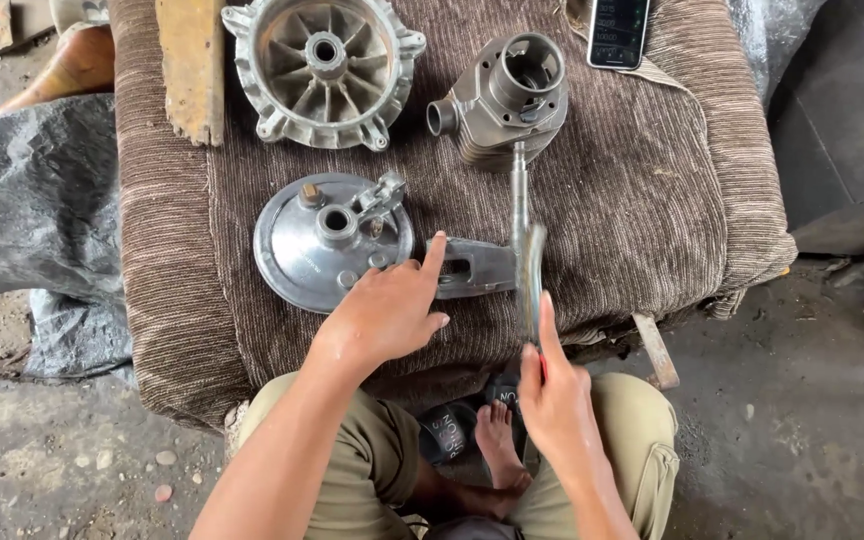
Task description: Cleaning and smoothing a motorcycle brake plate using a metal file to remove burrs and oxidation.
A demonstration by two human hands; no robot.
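At the centre of the frame the small grey bracket (474, 268) lies on the brown cushion (632, 200). The left hand (387, 312) presses it with open fingers. The right hand (552, 395) is closed around a metal wrench (529, 275). The round plate (322, 240) lies just left.

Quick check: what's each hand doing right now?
Left hand: open, fingers resting on the grey metal bracket.
Right hand: closed around the metal tool.

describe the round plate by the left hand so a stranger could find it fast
On the brown ribbed cushion, look just beyond the left hand. The round plate is a smooth domed disc with a lever arm, unlike the finned hub above it.
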